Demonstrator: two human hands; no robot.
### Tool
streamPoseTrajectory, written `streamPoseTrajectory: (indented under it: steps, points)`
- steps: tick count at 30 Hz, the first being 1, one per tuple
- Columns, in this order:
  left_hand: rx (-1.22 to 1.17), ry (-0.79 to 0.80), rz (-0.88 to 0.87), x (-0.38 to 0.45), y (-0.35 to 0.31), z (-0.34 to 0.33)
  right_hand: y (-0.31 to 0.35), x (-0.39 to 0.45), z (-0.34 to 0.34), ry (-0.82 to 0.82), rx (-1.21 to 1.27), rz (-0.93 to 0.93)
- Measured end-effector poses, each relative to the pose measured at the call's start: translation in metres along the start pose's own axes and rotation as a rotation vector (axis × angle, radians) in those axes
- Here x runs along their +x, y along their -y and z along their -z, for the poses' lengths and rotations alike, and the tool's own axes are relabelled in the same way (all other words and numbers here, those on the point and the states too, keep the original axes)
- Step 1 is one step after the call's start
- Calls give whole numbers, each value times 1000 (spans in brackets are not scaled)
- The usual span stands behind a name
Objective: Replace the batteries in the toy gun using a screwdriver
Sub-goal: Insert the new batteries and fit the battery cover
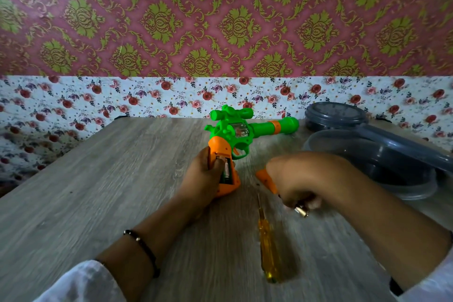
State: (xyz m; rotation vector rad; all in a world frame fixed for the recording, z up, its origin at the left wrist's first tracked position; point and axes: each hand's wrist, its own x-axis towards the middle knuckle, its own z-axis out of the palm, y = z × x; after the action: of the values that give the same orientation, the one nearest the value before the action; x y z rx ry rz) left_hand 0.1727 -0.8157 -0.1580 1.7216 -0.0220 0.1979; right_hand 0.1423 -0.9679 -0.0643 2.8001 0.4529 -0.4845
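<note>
My left hand point(203, 176) grips the orange grip of the gun point(235, 140), which lies near the middle of the bench point(98, 191); its barrel points toward the far right corner. The battery bay in the grip is open and faces up. One battery point(226, 170) sits in it, and my left thumb presses on it.

My right hand point(301, 179) is curled around the orange cover point(267, 180) and also holds a small metallic item point(302, 211), probably a battery; blur prevents certainty. This hand is just right of the open bay, so it is the nearer hand for refitting.

The screwdriver point(266, 235) lies loose on the bench between my forearms. Its long axis runs from the near edge toward the gun, tip toward the gun.

At the far right edge stand a grey container point(372, 167), its lid point(402, 144) leaning on it, and a closed one point(335, 115) behind. Their contents are not discernible.
</note>
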Motion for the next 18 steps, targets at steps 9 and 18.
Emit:
streamPoseTrajectory:
  steps: [9, 18]
  points:
    - [22, -11, -21, -1, 0, -1, -2, 3, 15, -488, 343, 362]
    - [-58, -8, -52, 0, 2, -2, 6, 27, -3, -630, 504, 499]
